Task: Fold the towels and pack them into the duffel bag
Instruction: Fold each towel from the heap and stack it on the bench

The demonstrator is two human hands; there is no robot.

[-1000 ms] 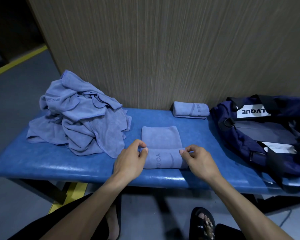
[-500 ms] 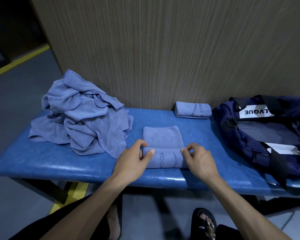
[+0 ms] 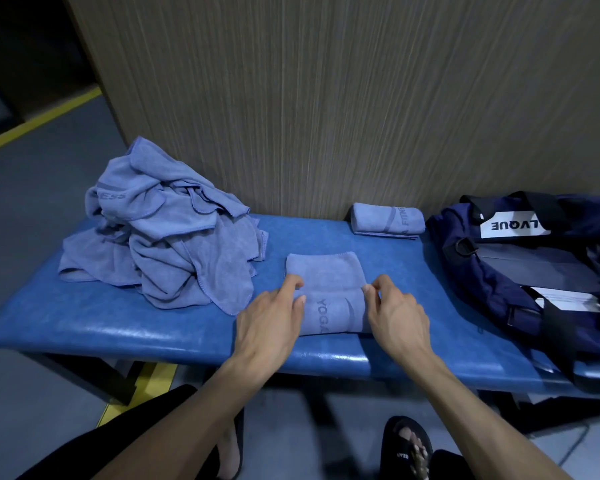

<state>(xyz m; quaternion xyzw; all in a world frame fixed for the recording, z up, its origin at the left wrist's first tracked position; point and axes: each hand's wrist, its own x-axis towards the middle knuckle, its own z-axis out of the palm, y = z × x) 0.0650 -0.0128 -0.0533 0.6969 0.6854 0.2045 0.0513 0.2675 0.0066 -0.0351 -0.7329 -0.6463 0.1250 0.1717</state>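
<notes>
bench (image 3: 125, 327) against the wall | duffel bag (image 3: 520, 282) lying open at its right end | heap of unfolded towels (image 3: 167, 247) at left | half-rolled towel (image 3: 329, 296) in the middle | rolled towel (image 3: 388, 220) behind it | my left hand (image 3: 269, 323) and right hand (image 3: 395, 317) pinch the roll's two ends

I take this for a gym changing room: padded blue bench (image 3: 118, 327), wood-grain wall panel (image 3: 326, 98), fitness-branded towels (image 3: 167, 237).
</notes>
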